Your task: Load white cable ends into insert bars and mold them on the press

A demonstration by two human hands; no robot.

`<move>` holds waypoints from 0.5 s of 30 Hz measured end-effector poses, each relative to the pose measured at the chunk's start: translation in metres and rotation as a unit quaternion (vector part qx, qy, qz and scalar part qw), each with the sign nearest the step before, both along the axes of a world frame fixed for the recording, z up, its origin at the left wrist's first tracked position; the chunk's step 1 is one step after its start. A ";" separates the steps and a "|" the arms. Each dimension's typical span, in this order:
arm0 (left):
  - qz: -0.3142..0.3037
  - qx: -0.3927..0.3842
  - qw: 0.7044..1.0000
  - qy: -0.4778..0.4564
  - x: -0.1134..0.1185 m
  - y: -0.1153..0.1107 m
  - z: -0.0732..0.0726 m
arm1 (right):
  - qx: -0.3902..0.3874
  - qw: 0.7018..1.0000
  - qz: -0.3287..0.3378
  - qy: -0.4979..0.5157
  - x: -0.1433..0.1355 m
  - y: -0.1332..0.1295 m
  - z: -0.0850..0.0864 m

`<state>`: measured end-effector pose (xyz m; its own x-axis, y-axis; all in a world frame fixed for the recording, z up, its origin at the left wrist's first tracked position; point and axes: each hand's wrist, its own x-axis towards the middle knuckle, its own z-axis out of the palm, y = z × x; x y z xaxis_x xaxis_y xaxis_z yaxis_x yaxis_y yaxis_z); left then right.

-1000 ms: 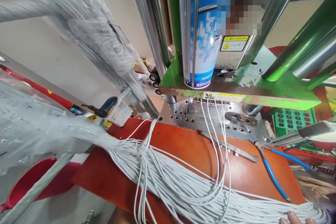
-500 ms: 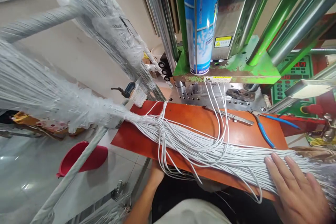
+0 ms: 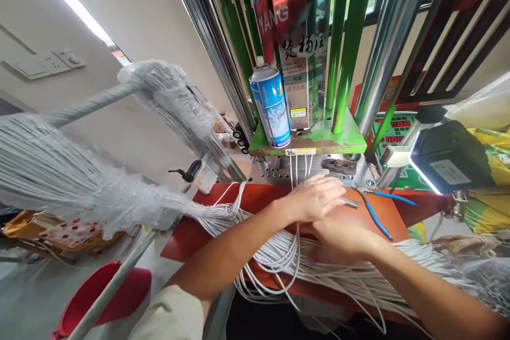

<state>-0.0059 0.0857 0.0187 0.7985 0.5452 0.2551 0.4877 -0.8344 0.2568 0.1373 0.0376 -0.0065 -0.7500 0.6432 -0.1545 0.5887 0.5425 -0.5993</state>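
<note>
My left hand (image 3: 314, 199) is closed over a slim metal bar (image 3: 350, 203), whose right end sticks out past the fingers. Just below it is my right hand (image 3: 338, 236), blurred, with its fingertips hidden near the left palm. Under both forearms stretches a thick bundle of white cables (image 3: 274, 249), lying across an orange-brown board (image 3: 382, 215). A few white cables run down from the press and pass behind my left hand. Blue-handled pliers (image 3: 374, 212) lie spread on the board, right of the hands.
A green press platform (image 3: 319, 143) stands behind the board, bearing a blue spray can (image 3: 271, 106). A plastic-wrapped cable bundle (image 3: 131, 204) hangs over a frame at left. A lamp (image 3: 450, 154) and a control panel (image 3: 398, 130) are at right. A red basin (image 3: 107, 297) sits on the floor.
My right hand has left the bundle's right end and moved left and up. My left hand has come from below the board up over the metal bar. The view has tilted upward.
</note>
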 end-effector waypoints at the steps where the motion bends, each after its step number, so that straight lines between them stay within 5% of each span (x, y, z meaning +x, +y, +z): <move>1: 0.001 0.043 0.998 0.054 -0.001 0.015 -0.011 | -0.027 0.999 0.022 0.012 0.000 0.005 -0.001; 4: 0.023 0.115 0.980 0.163 -0.056 0.027 -0.029 | -0.097 0.993 0.030 0.056 0.011 0.018 -0.006; 8: 0.119 0.105 0.966 0.204 -0.171 0.011 -0.024 | -0.104 0.991 -0.052 0.060 0.014 0.023 -0.011; 10: 0.163 0.081 0.964 0.194 -0.207 0.002 -0.022 | -0.086 0.992 -0.073 0.050 0.010 0.020 -0.014; 12: 0.193 0.072 0.965 0.159 -0.214 -0.009 -0.022 | -0.057 0.994 -0.088 0.035 0.006 0.015 -0.016; 15: 0.184 0.090 0.976 0.075 -0.178 -0.030 -0.014 | 0.005 0.994 -0.109 0.001 0.005 0.005 -0.013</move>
